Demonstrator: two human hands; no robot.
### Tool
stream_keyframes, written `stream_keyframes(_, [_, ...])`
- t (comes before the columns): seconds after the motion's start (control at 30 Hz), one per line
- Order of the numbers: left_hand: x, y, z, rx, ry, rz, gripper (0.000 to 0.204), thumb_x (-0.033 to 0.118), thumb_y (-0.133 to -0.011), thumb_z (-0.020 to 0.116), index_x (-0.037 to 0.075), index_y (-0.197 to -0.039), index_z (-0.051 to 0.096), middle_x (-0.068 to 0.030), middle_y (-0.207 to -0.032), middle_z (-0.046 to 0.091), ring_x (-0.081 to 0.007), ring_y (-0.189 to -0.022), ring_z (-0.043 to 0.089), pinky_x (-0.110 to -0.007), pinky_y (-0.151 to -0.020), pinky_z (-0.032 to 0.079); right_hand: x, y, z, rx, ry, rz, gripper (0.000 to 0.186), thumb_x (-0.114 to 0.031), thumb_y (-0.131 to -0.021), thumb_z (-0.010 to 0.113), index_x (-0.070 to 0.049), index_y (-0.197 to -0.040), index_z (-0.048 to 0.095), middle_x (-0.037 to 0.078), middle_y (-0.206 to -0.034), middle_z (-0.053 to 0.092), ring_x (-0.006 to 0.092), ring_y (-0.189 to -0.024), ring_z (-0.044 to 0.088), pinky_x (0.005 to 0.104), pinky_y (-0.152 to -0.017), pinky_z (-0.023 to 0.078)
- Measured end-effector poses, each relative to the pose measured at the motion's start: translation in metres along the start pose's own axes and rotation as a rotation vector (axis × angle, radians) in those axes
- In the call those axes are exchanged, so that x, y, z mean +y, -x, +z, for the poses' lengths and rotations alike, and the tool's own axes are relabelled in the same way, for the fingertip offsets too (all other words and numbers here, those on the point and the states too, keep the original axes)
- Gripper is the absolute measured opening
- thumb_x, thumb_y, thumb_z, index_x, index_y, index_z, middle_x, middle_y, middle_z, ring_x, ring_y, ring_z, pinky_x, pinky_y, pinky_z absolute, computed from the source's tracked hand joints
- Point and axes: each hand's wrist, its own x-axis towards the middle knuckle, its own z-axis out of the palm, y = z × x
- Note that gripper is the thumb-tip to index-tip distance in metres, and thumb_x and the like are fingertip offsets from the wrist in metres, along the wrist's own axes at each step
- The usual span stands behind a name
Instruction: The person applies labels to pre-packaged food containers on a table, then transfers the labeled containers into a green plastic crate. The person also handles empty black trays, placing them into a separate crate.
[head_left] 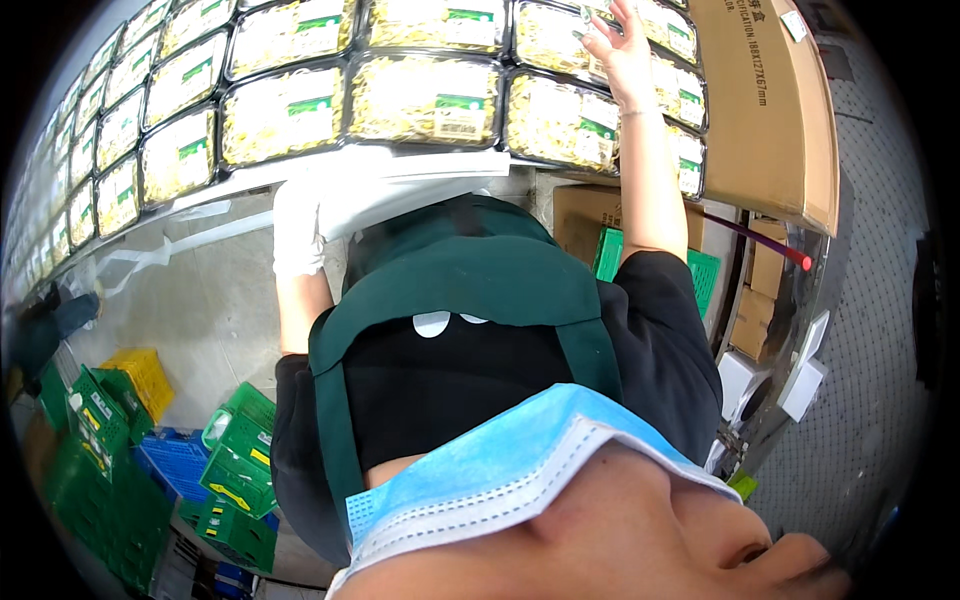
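Note:
Rows of black trays with clear lids [425,95] hold pale yellow, strip-like food and bear white and green labels. My right hand [622,55], bare, reaches over the trays at the right end, fingers apart, near a lid. Small shiny greenish spots show at its fingertips; I cannot make out what they are. My left hand [298,225], in a white glove, is low at the table's near edge. It grips white sheets [420,185] that stick out in front of my green apron [470,265]. Glare hides its fingers.
A large brown carton [765,110] stands right of the trays. Below it are a smaller carton [580,215], a green crate [703,280] and a red-tipped rod [800,260]. Green crates [240,460], a blue crate [172,460] and a yellow crate [140,375] are on the floor at left.

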Motion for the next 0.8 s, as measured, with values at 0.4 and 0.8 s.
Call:
stream_keyframes(0.4, [0.001, 0.044, 0.064, 0.190, -0.005, -0.040, 0.023, 0.011, -0.072, 0.058, -0.005, -0.088, 0.057, -0.0077, -0.082, 0.058, -0.0135, -0.075, 0.052, -0.023, -0.067, 0.040, 0.060, -0.011, -0.013, -0.018, 1.160, -0.477, 0.055, -0.016, -0.070, 0.051, -0.004, -0.120, 0.033, 0.021, -0.118, 0.036, 0.0376, -0.109, 0.032, 0.0438, -0.093, 0.025])
stream_keyframes(0.8, [0.000, 0.053, 0.031, 0.193, -0.021, 0.053, 0.021, 0.008, -0.070, 0.059, -0.005, -0.086, 0.056, -0.0075, -0.082, 0.057, -0.0136, -0.075, 0.052, -0.024, -0.069, 0.040, 0.023, 0.065, -0.023, -0.068, 0.196, 0.050, 0.056, -0.001, -0.068, 0.059, 0.000, -0.116, 0.030, 0.012, -0.105, 0.041, 0.0113, -0.075, 0.052, 0.0226, -0.068, 0.045])
